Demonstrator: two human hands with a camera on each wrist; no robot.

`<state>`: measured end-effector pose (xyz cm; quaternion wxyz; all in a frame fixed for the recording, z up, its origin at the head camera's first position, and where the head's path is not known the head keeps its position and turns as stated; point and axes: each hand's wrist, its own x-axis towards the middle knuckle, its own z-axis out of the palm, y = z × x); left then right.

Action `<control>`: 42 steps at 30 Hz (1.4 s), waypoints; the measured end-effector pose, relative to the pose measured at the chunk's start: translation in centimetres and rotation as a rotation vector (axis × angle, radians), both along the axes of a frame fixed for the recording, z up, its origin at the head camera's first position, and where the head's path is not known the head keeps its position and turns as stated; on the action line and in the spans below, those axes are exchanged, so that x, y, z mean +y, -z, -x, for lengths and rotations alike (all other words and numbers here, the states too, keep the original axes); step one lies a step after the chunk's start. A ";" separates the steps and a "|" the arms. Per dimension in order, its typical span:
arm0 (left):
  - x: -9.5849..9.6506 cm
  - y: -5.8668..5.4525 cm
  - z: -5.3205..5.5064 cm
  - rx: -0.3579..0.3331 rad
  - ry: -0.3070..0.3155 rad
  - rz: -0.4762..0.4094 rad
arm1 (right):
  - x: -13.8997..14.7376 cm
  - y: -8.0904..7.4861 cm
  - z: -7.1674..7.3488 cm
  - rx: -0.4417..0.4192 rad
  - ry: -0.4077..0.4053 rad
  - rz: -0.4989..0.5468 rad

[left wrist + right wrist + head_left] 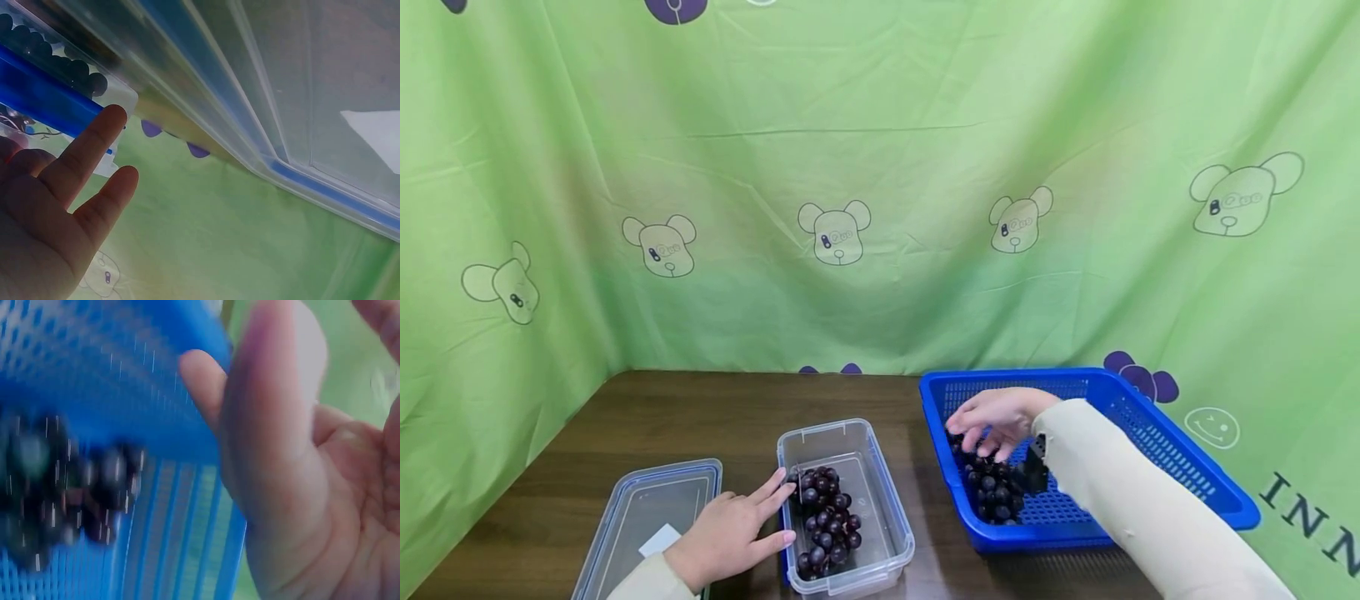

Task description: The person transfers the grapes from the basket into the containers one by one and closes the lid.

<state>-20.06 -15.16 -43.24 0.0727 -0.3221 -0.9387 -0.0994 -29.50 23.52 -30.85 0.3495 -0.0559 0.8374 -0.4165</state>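
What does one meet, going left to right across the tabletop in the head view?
Translucent blue-edged lid → left hand → clear plastic food container → blue perforated plastic basket.

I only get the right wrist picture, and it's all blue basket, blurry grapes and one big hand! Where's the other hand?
Observer: The left hand is at the left rim of a clear box.
Operator: Ooh! Is anything in that box?
Observer: Yes, some dark grapes lie inside it, towards its left side.
Operator: And is there a lid anywhere?
Observer: A clear lid lies on the brown table, left of the box, partly hidden by the left arm.
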 end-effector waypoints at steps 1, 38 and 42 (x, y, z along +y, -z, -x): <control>0.0 0.0 0.0 0.002 0.000 0.001 | 0.8 0.0 0.2 -0.002 0.003 -0.003; 0.0 -0.3 -0.2 0.029 -0.036 0.029 | 5.4 5.4 3.9 0.086 -0.040 -0.220; 0.5 0.1 -0.5 0.117 -0.030 0.078 | 5.0 6.4 3.5 0.136 -0.103 -0.335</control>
